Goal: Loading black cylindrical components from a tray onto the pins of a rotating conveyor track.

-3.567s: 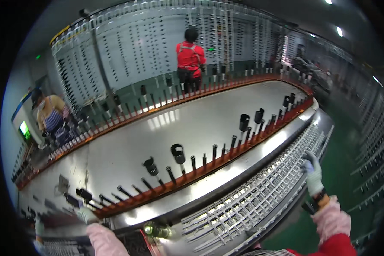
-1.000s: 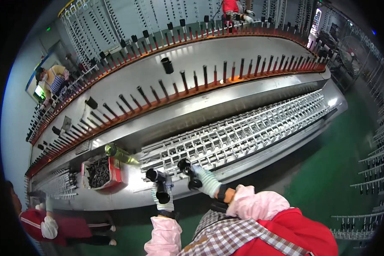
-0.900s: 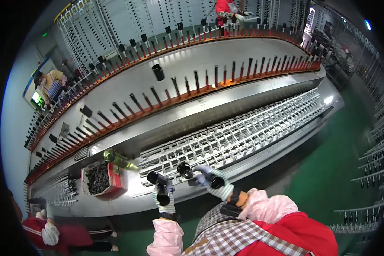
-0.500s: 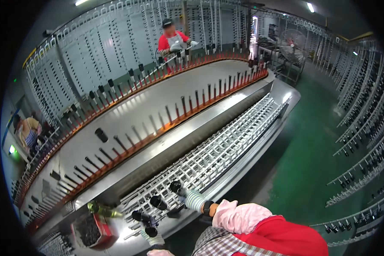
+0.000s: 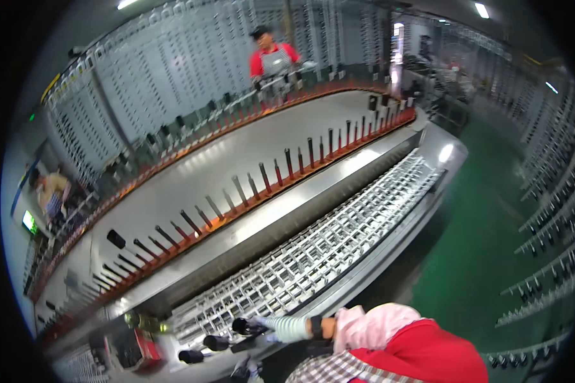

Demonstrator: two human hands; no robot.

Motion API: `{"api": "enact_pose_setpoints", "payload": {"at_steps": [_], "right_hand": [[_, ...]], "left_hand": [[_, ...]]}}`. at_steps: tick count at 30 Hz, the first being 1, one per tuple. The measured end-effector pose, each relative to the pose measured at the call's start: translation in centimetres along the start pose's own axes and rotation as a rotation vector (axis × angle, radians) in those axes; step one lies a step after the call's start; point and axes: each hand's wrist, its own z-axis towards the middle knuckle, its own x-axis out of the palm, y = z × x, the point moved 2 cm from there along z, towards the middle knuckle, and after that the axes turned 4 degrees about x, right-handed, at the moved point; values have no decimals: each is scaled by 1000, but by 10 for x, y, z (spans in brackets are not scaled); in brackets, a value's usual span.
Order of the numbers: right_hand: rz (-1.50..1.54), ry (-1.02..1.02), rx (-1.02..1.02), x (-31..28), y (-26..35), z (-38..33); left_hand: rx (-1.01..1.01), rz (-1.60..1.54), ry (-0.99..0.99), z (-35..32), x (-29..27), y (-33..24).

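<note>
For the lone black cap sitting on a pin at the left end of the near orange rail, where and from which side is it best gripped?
Grip the black cap around its sides, coming down from above along the pin's line. It sits tilted on a leaning pin of the orange rail, and neighbouring bare pins stand close on one side, so a pinch across the rail's width probably leaves most room.

Factory production floor. A long oval conveyor line point(image 5: 236, 172) carries rows of upright dark spindles point(image 5: 287, 159) along an orange rail. A white wire rack point(image 5: 313, 255) runs along its near edge. Racks point(image 5: 543, 210) line the green floor point(image 5: 485, 242); an aproned worker point(image 5: 273, 64) stands at the far edge.
</note>
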Motion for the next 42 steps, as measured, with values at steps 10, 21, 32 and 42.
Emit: {"api": "enact_pose_setpoints", "payload": {"at_steps": [10, 21, 32, 42], "right_hand": [[-167, -472, -81, -213, -42, -148], [-108, -170, -136, -258, -64, -151], [-92, -1273, 146, -580, -161, -125], [229, -1238, 165, -643, -174, -33]], "left_hand": [[-8, -621, 122, -46, 100, -160], [-152, -460, -205, 21, 156, -140], [-177, -198, -135, 23, 153, -205], [-285, -162, -194, 18, 148, -157]]}}
